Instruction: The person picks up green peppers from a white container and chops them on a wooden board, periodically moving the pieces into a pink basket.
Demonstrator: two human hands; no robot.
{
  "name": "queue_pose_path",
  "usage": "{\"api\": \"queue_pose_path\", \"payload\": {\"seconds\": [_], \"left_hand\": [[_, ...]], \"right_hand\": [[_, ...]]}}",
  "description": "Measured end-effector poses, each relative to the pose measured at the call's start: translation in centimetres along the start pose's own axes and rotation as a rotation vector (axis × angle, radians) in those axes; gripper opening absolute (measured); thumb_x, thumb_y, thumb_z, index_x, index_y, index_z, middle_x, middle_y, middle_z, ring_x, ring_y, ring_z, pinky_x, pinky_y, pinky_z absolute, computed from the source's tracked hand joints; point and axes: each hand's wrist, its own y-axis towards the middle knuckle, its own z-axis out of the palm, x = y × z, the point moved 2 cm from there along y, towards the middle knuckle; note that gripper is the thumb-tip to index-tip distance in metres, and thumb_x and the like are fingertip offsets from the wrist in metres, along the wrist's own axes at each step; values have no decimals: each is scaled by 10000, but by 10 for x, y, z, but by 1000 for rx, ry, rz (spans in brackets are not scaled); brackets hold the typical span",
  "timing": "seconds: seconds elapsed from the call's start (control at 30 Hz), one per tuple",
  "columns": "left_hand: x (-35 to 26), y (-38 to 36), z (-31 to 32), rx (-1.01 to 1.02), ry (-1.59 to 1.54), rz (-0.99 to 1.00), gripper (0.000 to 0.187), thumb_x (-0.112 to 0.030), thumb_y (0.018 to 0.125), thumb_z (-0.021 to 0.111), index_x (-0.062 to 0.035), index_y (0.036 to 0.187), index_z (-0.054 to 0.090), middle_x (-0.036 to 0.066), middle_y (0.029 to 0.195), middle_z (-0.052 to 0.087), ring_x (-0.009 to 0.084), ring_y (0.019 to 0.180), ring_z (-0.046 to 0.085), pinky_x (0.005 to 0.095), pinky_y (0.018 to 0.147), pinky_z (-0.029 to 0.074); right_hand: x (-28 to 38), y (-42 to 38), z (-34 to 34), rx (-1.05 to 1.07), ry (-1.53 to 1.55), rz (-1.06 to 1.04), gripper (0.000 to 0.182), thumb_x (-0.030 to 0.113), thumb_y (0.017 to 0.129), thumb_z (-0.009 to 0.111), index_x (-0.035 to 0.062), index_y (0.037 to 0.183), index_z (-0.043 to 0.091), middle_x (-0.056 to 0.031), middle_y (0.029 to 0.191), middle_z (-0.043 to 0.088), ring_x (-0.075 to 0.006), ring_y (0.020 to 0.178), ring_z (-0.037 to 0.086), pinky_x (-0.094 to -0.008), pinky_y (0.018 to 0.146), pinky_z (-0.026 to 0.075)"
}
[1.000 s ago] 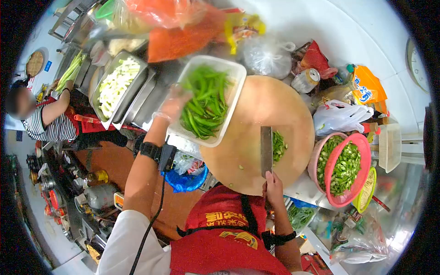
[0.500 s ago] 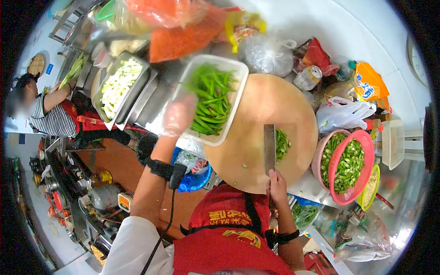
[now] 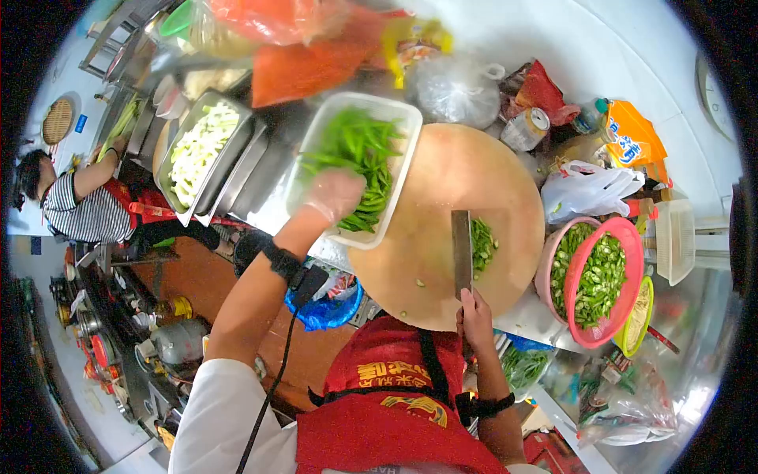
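Observation:
My left hand (image 3: 335,193) is in the white plastic tub (image 3: 409,150), over long green peppers (image 3: 371,178). It is smeared by motion and its fingers are hidden among the peppers. With my right hand (image 3: 475,314) I grip the handle of a cleaver (image 3: 462,253). Its blade rests on the round wooden board (image 3: 442,174), just left of a small heap of cut green pieces (image 3: 483,246). A few loose bits lie nearer the board's front edge.
Right of the board, pink baskets (image 3: 575,308) hold sliced green peppers. Metal trays (image 3: 225,186) with pale chopped vegetable stand at the left. Plastic bags (image 3: 458,91) and a can (image 3: 525,129) are behind the board. A co-worker (image 3: 87,207) stands at the far left.
My left hand has moved right, from the tub's left side in over the peppers. My right hand and the cleaver are nearly unmoved.

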Motion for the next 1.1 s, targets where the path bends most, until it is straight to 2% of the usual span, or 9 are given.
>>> {"api": "queue_pose_path", "payload": {"seconds": [0.07,0.23,0.37,0.43,0.53,0.6,0.73,0.8,1.1], "left_hand": [[2,-12,-15,-43,-4,-31,190,-144,829,498,-16,885,627,160,902,651,338,827,637,417,715,521],[-17,-57,-76,-746,-764,23,160,-105,838,570,-28,965,629,163,1007,644,304,871,644,368,759,520],[-75,-72,-11,-465,-1818,-101,182,-33,863,581,-15,1044,583,95,1041,632,199,945,624,327,827,513],[-108,-72,54,-464,-1623,-122,149,-60,842,621,-15,983,602,127,1037,624,169,879,632,295,806,508],[-144,-84,80,-258,-1360,-349,141,-110,823,649,-20,919,599,128,922,639,142,745,626,275,696,515],[-157,-92,97,135,-1580,-606,162,-166,823,637,-22,886,599,102,771,630,138,617,590,282,562,495],[-165,-101,91,281,-1592,-567,172,-187,842,585,-18,865,592,61,664,599,144,541,562,288,483,468],[-173,-103,102,407,-1615,-574,199,-211,861,551,-18,879,595,58,663,592,151,521,551,286,481,466],[-179,-111,93,347,-1517,-459,292,-253,890,500,6,980,601,112,687,622,195,589,611,333,554,502]], "right_hand": [[-2,0,0,6,3,3,384,385,926,484,10,922,565,-58,550,469,-133,470,473,-310,450,376],[-6,2,-1,18,31,41,396,388,927,489,12,1010,582,-52,538,468,-128,453,464,-305,436,371],[7,-2,0,101,116,119,441,368,937,487,34,1224,515,-18,513,458,-101,406,428,-274,392,356],[12,-3,1,142,150,125,463,356,941,486,44,1283,477,-8,508,456,-94,395,421,-264,382,358],[15,-5,3,135,164,70,330,360,950,466,59,1070,527,-13,525,444,-101,362,404,-235,356,346],[16,-5,6,138,342,89,337,363,946,478,57,1079,527,-16,522,449,-102,371,421,-230,360,352],[23,-7,9,130,353,171,339,367,946,476,49,1049,529,-17,527,463,-99,373,425,-230,361,356],[24,-7,11,113,263,103,407,367,949,473,60,1213,513,-1,492,439,-88,353,387,-240,349,324],[39,-6,21,101,202,61,458,430,958,416,84,1242,513,5,475,428,-90,348,380,-245,343,324]]}}
